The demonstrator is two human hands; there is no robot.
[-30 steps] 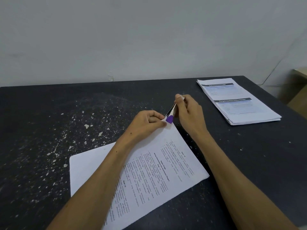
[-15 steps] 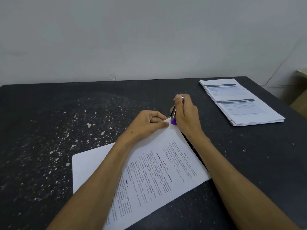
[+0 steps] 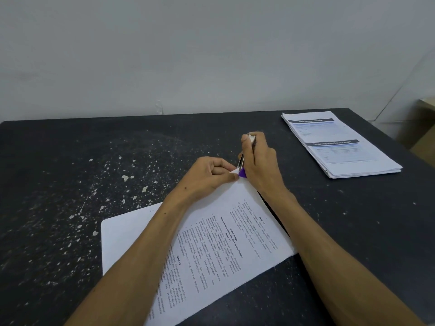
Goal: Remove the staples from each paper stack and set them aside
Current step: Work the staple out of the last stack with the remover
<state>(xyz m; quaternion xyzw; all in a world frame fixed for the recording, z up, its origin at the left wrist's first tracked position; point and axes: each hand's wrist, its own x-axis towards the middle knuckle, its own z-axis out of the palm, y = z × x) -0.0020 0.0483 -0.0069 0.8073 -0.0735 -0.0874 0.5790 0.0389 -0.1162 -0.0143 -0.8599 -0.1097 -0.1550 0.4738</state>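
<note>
A stapled stack of white printed paper sheets (image 3: pixel 211 250) lies at an angle on the black, white-flecked surface (image 3: pixel 70 184), with its far corner lifted slightly. The left hand (image 3: pixel 207 177) pinches that raised corner, its fingers (image 3: pixel 219 164) curled in and the thumb pressed against the paper's edge. Just beside it, touching the same corner, the right hand (image 3: pixel 259 165) grips a slim silver metal staple remover with a purple plastic tip (image 3: pixel 242 170); its fingers are wrapped tightly round the tool's shaft, the thumb laid along the upper end. The purple tip sits right at the corner of the sheets, against the left thumb. The staple itself is too small to make out. Both forearms stretch across the lower part of the stack. Well apart, at the far right of the surface, rests a second stack of white paper with dark header bars and blue-tinted print (image 3: pixel 341 144), lying flat. A plain pale wall (image 3: pixel 211 55) rises behind the surface.
</note>
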